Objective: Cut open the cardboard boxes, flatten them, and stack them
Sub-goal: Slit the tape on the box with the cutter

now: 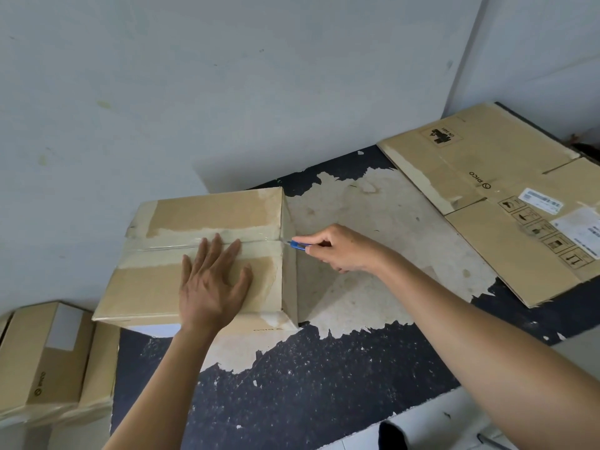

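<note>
- Left hand (214, 280) lies flat, fingers straight, on the taped box (156, 287).
- Right hand (341, 248) grips a blue cutter (297, 245) at the box's right edge; the blade tip is hard to make out.

Counter (324, 384): dark, speckled top, set into a corner of pale walls. A large worn patch (373, 222) across the middle shows beige where the coating has torn away.

Lying on it:
- Box (211, 216): closed, clear tape along its top seam, at the left by the wall, partly on the patch.
- Flat cardboard (487, 164): far right corner, well apart from the box, printed with handling symbols, white labels on top. Number of sheets unclear.
</note>
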